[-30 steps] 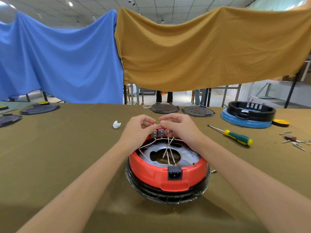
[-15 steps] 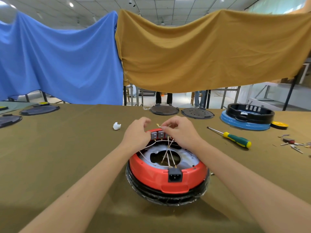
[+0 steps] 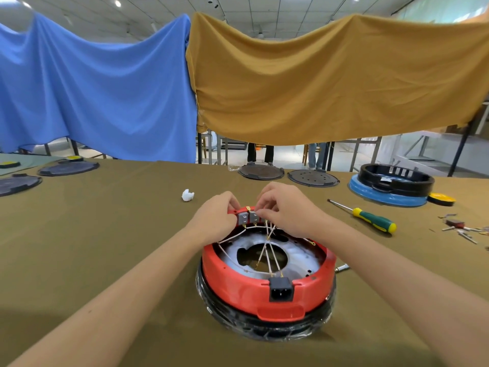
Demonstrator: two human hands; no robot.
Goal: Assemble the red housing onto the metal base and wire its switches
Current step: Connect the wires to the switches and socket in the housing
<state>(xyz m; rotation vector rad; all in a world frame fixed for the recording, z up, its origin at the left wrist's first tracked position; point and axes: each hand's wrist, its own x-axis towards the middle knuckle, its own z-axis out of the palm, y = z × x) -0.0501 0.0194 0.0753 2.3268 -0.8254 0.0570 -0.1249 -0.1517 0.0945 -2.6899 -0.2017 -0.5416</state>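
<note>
The red housing (image 3: 267, 292) sits at lower centre of the frame on the worktop (image 3: 105, 234), already seated over the metal base (image 3: 296, 258), whose pale ring shows inside it. Since a second ago both hands have dropped from just above the far rim onto the two grey switches (image 3: 247, 218) clipped there. The left hand (image 3: 215, 219) now curls over the rim beside the left switch, steadying it. The right hand (image 3: 288, 207) pinches at the right switch with thumb and forefinger; whether a wire terminal is between them I cannot tell. White wires (image 3: 266, 250) fan from the switches across the opening toward the black socket (image 3: 281, 288) at the near wall. That suggests the work has passed from gathering a lead to pushing it onto a switch tab. A screwdriver (image 3: 370, 218) lies untouched at right.
</note>
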